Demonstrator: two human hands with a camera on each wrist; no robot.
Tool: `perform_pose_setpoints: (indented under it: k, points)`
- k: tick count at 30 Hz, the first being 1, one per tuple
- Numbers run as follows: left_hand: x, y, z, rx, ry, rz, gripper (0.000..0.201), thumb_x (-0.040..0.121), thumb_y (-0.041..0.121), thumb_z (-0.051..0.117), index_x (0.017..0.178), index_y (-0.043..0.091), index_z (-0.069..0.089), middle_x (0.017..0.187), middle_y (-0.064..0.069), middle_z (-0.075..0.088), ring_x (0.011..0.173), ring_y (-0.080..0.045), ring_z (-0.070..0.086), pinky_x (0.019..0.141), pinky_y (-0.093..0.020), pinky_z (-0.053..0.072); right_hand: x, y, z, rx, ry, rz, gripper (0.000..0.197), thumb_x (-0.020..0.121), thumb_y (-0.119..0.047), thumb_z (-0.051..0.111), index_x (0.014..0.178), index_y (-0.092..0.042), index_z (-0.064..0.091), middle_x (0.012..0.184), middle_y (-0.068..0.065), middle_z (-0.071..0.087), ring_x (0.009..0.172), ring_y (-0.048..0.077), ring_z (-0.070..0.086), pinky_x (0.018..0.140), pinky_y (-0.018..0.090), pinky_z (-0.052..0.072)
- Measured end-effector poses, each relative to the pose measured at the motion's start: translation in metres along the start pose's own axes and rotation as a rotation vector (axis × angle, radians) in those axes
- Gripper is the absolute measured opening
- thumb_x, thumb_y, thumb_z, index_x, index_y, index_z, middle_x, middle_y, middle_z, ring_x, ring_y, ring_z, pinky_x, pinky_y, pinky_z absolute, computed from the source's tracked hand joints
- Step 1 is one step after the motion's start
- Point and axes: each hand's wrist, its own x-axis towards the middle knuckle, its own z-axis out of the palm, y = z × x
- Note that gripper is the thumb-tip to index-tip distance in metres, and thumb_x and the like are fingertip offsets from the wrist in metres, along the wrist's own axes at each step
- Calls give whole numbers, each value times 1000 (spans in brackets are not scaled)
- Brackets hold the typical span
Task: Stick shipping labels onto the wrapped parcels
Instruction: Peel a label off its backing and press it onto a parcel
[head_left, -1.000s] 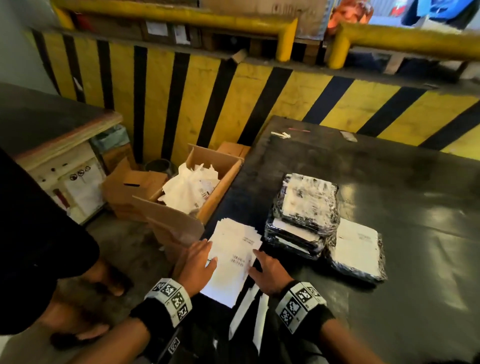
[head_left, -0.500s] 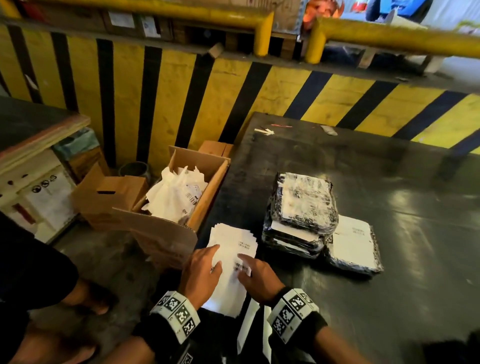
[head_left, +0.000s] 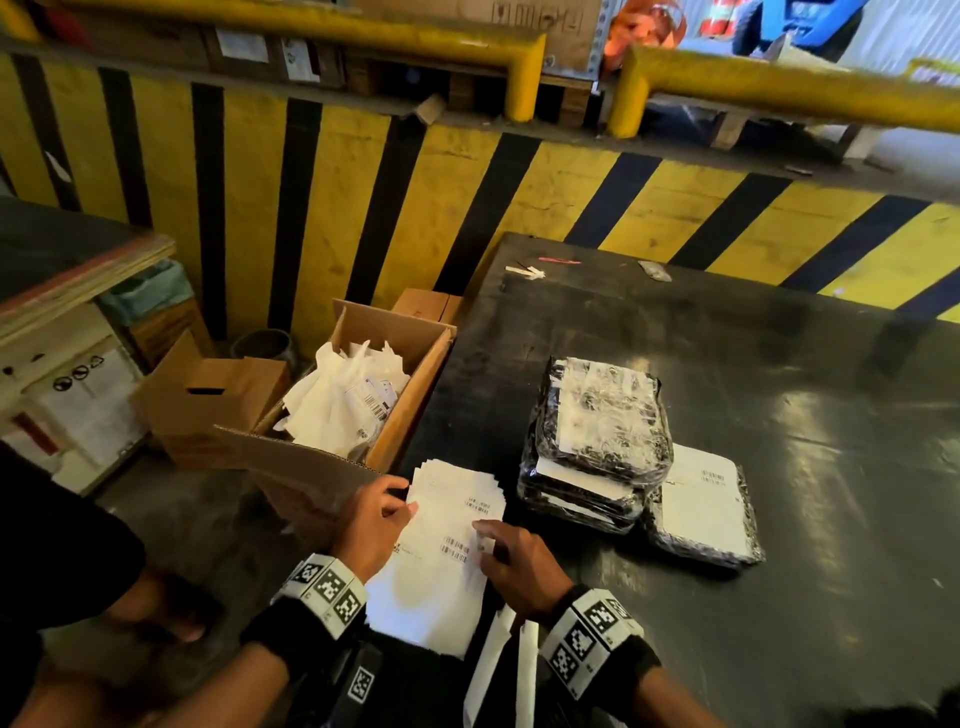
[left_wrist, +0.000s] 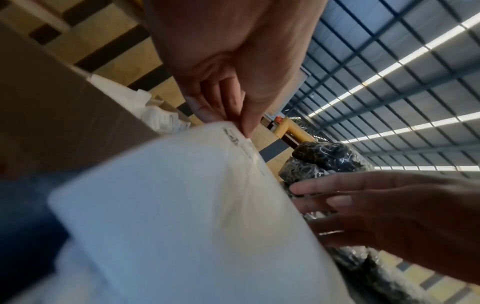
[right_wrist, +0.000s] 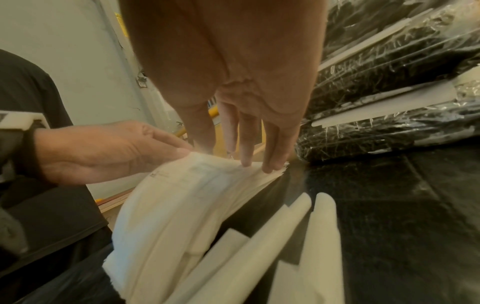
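The table is bare on its far and right parts, giving room to lay parcels out; its left edge runs beside the open box of crumpled paper, and the near edge lies under the wrists. The parcels sit stacked mid-table, one more just right of them, already bearing a white sheet. The labels lie in a fanned pile at the near left corner, overhanging the near edge, so a careless pull could spill them to the floor. The left hand pinches the top sheet's left edge, and may lift two at once. The right hand rests straight fingers on the pile, holding nothing. Loose strips nearby could snag a peeled label
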Motion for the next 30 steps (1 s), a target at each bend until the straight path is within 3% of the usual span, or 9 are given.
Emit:
perform_pose_setpoints:
  k: [5,8,11,13,17,19,22,27,30]
  points:
    - [0,7,-7,168,91,88,29,81,8,70,108,3,62,80,-13,72,71,-22,65,69,-31,51,8,3,-5,-97,-33,-31,35,90,-19,52,124,-13,59,130,2,60,120,14,53,100,19,37]
    - [-2,19,-15,-3,83,81,22,81,3,69,100,8,60,67,-6,65,64,-16,59,63,-28,45,11,2,-9,-115,-41,-67,31,91,-21,51,118,-11,63,125,2,63,116,13,56,99,22,40]
    - [2,33,-22,-167,66,71,20,84,3,64,101,11,57,77,-14,66,73,-23,62,66,-27,48,8,-10,-21,22,22,-119,24,95,-26,48,90,-14,69,87,-5,69,79,-2,60,75,24,46]
    - [4,44,-25,-215,91,91,17,85,6,63,95,18,57,85,-16,67,79,-26,65,70,-35,52,4,-21,-29,162,18,-120,38,97,-31,44,75,-9,65,63,-10,57,57,-3,52,64,23,42]
    - [9,67,-27,-259,193,155,16,86,7,63,94,18,55,89,-6,65,83,-17,64,67,-27,52,-12,-47,-48,495,-50,-105,40,99,-31,40,97,-3,70,95,4,73,90,16,68,89,30,51]
    - [14,76,-28,-253,241,180,17,86,8,63,99,15,55,91,-7,65,83,-16,64,66,-24,50,-23,-59,-57,576,-45,-128,38,98,-26,42,95,1,68,91,7,72,86,18,67,88,36,51]
    - [20,87,-28,-255,263,198,19,85,8,64,102,13,56,95,-11,67,85,-22,66,70,-36,55,-39,-69,-67,612,-24,-162,24,95,-14,50,93,4,66,89,18,71,85,25,69,89,39,54]
    - [19,100,-27,-236,242,224,18,86,10,63,103,13,56,95,-7,66,83,-23,66,72,-40,57,-60,-73,-74,580,-8,-185,13,89,-7,59,89,4,66,83,17,72,77,19,69,84,30,54]
    - [16,102,-25,-233,223,233,19,87,10,63,104,13,56,98,-8,66,85,-24,66,74,-40,57,-66,-73,-74,567,21,-183,15,88,-11,61,89,2,68,83,15,73,77,19,69,84,33,54]
